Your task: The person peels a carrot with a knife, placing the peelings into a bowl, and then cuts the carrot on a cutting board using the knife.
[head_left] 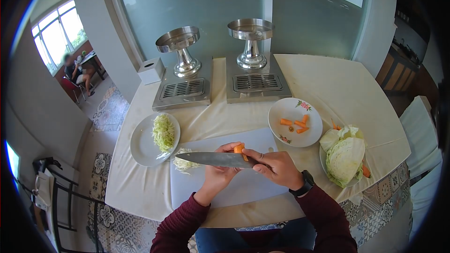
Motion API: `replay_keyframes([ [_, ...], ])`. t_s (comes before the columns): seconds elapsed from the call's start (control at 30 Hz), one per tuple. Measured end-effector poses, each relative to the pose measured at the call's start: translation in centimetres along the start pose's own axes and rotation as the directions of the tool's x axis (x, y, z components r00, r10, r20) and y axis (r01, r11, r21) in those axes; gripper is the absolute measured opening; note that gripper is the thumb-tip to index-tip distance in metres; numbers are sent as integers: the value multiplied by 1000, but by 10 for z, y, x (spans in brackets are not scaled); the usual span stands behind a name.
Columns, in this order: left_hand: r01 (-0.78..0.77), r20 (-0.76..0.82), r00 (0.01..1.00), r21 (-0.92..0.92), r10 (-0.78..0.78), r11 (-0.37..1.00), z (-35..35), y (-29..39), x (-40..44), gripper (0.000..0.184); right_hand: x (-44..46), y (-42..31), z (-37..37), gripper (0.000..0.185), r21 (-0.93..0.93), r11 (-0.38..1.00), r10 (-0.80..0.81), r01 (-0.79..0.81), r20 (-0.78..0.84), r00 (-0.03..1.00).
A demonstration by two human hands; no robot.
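My right hand (276, 167) is closed round the handle of a large kitchen knife (213, 159), whose blade points left across the front of my left hand. In my left hand (220, 173) is a piece of carrot (239, 149), its orange end showing above the fingers and against the blade. Both hands are above a white cutting board (253, 192). Shredded cabbage (186, 161) lies at the board's left edge, partly behind the knife tip. The blade hides part of my left fingers.
A plate (139, 147) of shredded cabbage stands left of the board. A flowered bowl (276, 133) holds several carrot pieces. Half a cabbage (346, 159) with carrots sits at the right. Two metal stands (187, 63) are at the back beside a tissue box (151, 71). A person sits far left.
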State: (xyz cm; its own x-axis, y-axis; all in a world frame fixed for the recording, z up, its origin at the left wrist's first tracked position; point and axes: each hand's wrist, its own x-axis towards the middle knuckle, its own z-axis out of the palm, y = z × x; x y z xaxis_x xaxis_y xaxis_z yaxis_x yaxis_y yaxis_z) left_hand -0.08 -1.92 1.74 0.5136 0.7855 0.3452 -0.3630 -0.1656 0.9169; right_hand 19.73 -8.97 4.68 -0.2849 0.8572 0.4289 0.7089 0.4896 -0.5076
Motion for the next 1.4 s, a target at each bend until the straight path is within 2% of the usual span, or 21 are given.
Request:
replay_keyframes([
  [0.17, 27, 16, 1000, -33, -27, 999, -1, 0, -1, 51, 1, -3, 0, 54, -9, 1000, 1, -1, -25, 1000],
  [0.37, -34, 82, 996, 32, 31, 999, -6, -4, -1, 53, 1, -2, 2, 56, 13, 1000, 1, 0, -36, 999],
  [0.57, 18, 24, 1000, -36, -17, 999, 0, 4, -1, 52, 1, -2, 3, 53, 10, 1000, -1, 1, -22, 1000],
  [0.67, -78, 52, 996, -9, 78, 997, 0, 1, 1, 54, 0, 2, 4, 53, -10, 1000, -10, 10, -36, 999],
  [0.77, -90, 78, 993, -6, 90, 996, -1, 2, 2, 56, 0, 2, 4, 53, 13, 1000, -13, 14, -40, 999],
  [0.97, -31, 75, 996, -100, 38, 995, 0, 2, -1, 55, 1, -4, 2, 56, -53, 999, -2, -2, -69, 998],
  [1.27, -20, 71, 997, -96, 27, 995, 0, 1, 0, 54, 2, -3, 2, 54, -17, 1000, 3, -4, -55, 998],
  [1.4, -108, 93, 989, -49, 112, 993, -1, -5, 2, 54, 1, 0, 2, 52, -53, 999, -6, 2, -66, 998],
])
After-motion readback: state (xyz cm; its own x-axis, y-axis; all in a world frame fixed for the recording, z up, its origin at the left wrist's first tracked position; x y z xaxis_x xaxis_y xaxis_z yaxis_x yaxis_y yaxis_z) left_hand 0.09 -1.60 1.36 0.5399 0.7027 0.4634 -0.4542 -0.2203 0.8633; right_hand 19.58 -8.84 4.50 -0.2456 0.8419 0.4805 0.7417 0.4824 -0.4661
